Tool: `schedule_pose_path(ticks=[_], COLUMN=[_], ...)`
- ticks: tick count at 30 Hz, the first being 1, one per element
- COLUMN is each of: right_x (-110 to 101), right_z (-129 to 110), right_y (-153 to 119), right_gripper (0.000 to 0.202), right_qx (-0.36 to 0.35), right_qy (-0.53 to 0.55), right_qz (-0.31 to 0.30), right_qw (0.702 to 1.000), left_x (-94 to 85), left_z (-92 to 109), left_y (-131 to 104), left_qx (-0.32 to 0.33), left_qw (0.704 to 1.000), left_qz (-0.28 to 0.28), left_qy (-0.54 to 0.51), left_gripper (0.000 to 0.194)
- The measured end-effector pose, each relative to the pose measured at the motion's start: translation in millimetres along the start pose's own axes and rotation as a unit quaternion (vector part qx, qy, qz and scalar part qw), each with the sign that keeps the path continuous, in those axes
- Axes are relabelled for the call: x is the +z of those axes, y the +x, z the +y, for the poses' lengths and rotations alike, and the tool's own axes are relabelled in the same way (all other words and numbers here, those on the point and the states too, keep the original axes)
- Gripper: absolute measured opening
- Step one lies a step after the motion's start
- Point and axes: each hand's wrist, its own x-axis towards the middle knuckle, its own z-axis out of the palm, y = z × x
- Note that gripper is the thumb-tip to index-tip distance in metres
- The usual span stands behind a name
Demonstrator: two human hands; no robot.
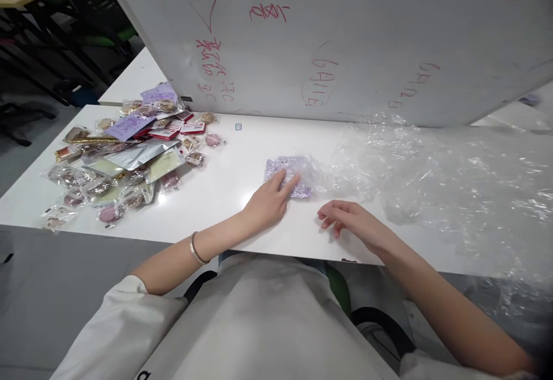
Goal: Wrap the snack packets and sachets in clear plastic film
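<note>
A flat purple packet (301,167) lies on the white table in front of me, partly covered by the end of a clear plastic wrap sheet (371,161). My left hand (270,198) rests on the packet and the wrap, its fingers spread and pressing down. To the right of the packet, my right hand (345,219) hovers near the table's front edge, close to the wrap but apart from the packet. Its fingers are loosely curled and apart, with nothing seen between them.
A pile of wrapped snacks, silver pouches (142,154), purple packets (129,124) and red-and-white packs (166,130) covers the table's left end. Crumpled wrap spreads over the right side and past the front edge. A whiteboard (280,52) with red writing stands behind.
</note>
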Motion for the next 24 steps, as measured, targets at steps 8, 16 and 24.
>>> schedule_pose_path(ticks=[8, 16, 24], right_x=[-1, 28, 41], right_z=[11, 7, 5], right_y=[31, 68, 82], right_gripper=[0.031, 0.030, 0.052], right_qx=[0.016, -0.339, -0.439], right_qy=[0.300, -0.228, -0.415], right_qz=[0.067, 0.246, 0.078], right_qw=[0.952, 0.879, 0.793], left_x=[17.1, 13.2, 5.4], left_z=[14, 3, -13], left_y=[8, 15, 17], left_qx=[0.051, 0.106, 0.113], left_qw=[0.997, 0.992, 0.992], left_qz=[0.028, -0.006, -0.024], left_qy=[0.043, 0.061, 0.047], left_gripper=[0.060, 0.055, 0.026])
